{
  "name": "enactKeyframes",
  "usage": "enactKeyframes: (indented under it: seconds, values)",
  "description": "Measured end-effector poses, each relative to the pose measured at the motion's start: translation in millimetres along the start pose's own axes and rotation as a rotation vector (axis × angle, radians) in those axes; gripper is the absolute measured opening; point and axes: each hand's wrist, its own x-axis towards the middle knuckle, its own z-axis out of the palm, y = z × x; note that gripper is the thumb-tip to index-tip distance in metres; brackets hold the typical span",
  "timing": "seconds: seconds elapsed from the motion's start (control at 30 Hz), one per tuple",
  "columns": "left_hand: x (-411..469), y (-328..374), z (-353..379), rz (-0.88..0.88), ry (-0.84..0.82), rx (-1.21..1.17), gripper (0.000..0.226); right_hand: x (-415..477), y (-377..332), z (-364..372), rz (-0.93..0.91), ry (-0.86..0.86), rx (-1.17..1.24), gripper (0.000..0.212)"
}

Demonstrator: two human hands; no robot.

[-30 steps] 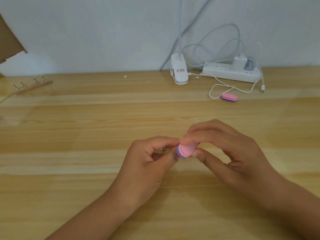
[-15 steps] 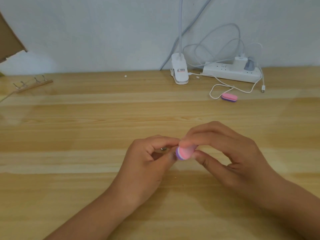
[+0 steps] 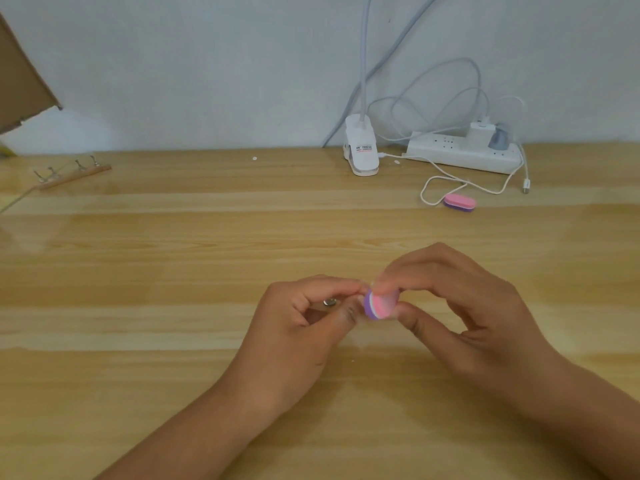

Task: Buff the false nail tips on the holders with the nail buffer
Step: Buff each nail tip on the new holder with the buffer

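From the head camera, we see the right hand (image 3: 460,306) pinching a small nail buffer (image 3: 381,304) between thumb and forefingers, just right of the frame's centre, above the worktop (image 3: 173,271). The buffer is a layered foam block with rounded ends, pink over white over purple. We judge it light and springy with gritty faces, and best held by its edges so one face stays free.

At 9 o'clock of it and touching, the left hand (image 3: 304,327) pinches a holder (image 3: 329,302); only a shiny round metal end shows between the curled fingers. The false nail tip is hidden behind the buffer. We expect thin, stiff, brittle plastic that calls for light pressure.

At 1 o'clock, well apart, a second buffer (image 3: 459,202) lies near a white power strip (image 3: 460,155). At 10 o'clock a wooden rack (image 3: 74,173) carries more holders.
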Motion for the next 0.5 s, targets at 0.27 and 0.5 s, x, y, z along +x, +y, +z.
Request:
enactKeyframes:
  seconds: [0.27,0.5]
  values:
    - [0.3,-3.4,0.0,0.018,0.005,-0.059,0.013,0.3,0.3,-1.8,-0.018,-0.013,-0.041,0.028]
    - [-0.8,1.2,-0.2,-0.026,0.031,-0.120,0.017,1.1,12.0,-11.5,0.038,0.036,-0.045,0.024]
